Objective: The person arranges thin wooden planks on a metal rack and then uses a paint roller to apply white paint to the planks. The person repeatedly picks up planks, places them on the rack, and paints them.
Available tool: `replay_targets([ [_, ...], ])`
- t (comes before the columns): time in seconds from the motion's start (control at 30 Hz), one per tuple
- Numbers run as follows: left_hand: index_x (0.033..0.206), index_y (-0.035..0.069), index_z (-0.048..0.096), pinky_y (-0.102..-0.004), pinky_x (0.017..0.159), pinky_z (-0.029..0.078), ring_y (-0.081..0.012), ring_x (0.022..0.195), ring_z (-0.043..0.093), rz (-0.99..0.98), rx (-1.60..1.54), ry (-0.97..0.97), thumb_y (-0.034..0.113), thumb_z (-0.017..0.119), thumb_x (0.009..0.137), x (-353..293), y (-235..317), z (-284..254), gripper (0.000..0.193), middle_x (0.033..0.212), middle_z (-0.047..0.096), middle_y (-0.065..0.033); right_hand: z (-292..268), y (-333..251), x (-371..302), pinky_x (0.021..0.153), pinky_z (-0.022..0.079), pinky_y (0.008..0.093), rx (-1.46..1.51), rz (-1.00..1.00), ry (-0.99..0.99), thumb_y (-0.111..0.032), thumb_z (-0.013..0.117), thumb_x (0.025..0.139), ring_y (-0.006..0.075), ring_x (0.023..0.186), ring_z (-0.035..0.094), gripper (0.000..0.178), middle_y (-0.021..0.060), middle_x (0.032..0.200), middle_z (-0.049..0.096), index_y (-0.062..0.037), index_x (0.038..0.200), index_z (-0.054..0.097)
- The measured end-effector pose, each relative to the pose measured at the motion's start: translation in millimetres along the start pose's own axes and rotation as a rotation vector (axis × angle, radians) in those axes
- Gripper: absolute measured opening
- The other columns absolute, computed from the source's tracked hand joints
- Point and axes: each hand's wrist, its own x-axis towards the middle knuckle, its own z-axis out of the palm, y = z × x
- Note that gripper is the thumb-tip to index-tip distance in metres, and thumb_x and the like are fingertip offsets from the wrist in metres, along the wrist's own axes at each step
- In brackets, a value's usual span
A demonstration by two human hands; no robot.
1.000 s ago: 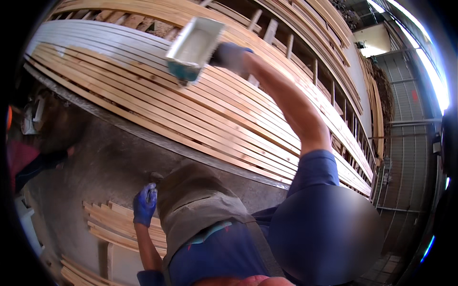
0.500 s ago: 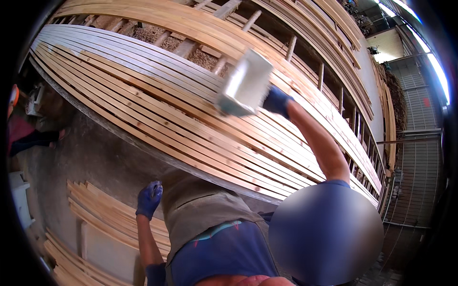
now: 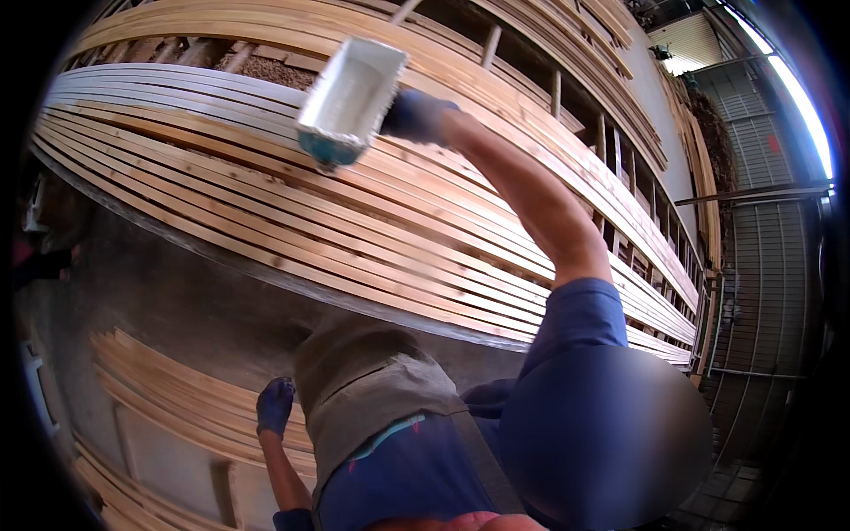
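right hand (image 3: 414, 115), in a dark blue glove: closed on the box (image 3: 348, 106) at its right-hand side; fingertips hidden from view, so their exact placing cannot be told; box is open-topped, white inside, teal on the outside of its near end, with a rough white crust along the rim; it is tilted, open face toward the camera, and sits over the long wood strips toward the upper left; whether it touches them cannot be told.

right forearm (image 3: 522, 190) bare, reaching up and left from a blue sleeve (image 3: 580, 323); left hand (image 3: 275, 403), also in a blue glove, hangs low by the person's side, well apart from the box; its fingers are too small and dark to read, so open or closed cannot be told.

below the box: wood strips (image 3: 266, 217) side by side, bare and pale with knots; those at upper left carry a white coat (image 3: 168, 88); beyond them, wood shavings (image 3: 279, 69) in a gap, then more planks (image 3: 496, 102); near the left hand, a low stack of boards (image 3: 186, 389); person wears a grey-brown apron (image 3: 376, 372); far right, a ribbed wall (image 3: 770, 292).
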Motion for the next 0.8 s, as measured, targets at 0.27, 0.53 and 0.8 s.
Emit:
replay_targets([
  [0.27,0.113,0.0,0.066,-0.0323,0.072,0.053,-0.0155,0.076,0.064,-0.091,-0.238,0.229,0.029,0.054,0.099,-56,69,190,0.034,0.091,0.071,-0.0104,-5,181,-160,0.1,0.049,0.0379,0.167,-0.113,-0.004,-0.027,0.061,0.099,0.0206,0.113,0.06,0.037,0.0125,0.126,0.064,-0.0099,0.132,0.059],
  [0.53,0.094,0.002,0.068,-0.0373,0.071,0.051,-0.0213,0.073,0.065,-0.017,-0.224,0.075,0.034,0.054,0.096,-117,134,344,0.034,0.08,0.069,-0.0137,-7,445,-496,0.104,0.046,0.0331,0.043,-0.025,0.108,-0.013,0.064,0.096,0.0193,0.115,0.058,0.034,0.0094,0.127,0.065,-0.0077,0.13,0.062],
  [0.8,0.096,0.0,0.067,-0.0315,0.067,0.052,-0.0158,0.071,0.065,-0.073,-0.365,0.028,0.025,0.052,0.099,-233,122,555,0.03,0.078,0.069,-0.0098,14,505,-539,0.09,0.053,0.0351,0.233,-0.207,0.106,-0.03,0.06,0.1,0.018,0.094,0.062,0.034,0.0104,0.108,0.068,-0.0038,0.12,0.066],
])
